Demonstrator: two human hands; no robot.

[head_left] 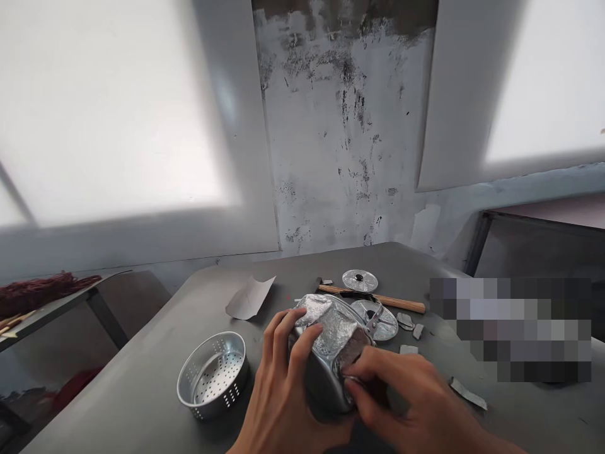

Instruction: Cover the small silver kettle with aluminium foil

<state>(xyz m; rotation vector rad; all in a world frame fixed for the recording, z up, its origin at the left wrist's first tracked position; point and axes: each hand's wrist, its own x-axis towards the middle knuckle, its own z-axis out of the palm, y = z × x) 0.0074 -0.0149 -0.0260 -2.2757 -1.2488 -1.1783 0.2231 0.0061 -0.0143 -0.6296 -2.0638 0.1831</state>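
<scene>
A shiny metal pot (326, 372) is held tilted above the grey table, its top partly covered by crumpled silvery foil (331, 328). My left hand (288, 372) wraps round the pot's left side, with fingertips on the foil. At the pot's near right edge, the thumb and index finger of my right hand (397, 391) pinch the edge of the foil. Left of my hands stands a round metal basket (212, 376) with small holes in its base and side.
Behind the pot lie a wooden-handled hammer (397, 303), a round lid (360, 280) and another disc (385, 326). Bent grey sheet (250, 299) rests at the back left. Foil scraps (467, 394) lie to the right. Part of the right side is pixelated.
</scene>
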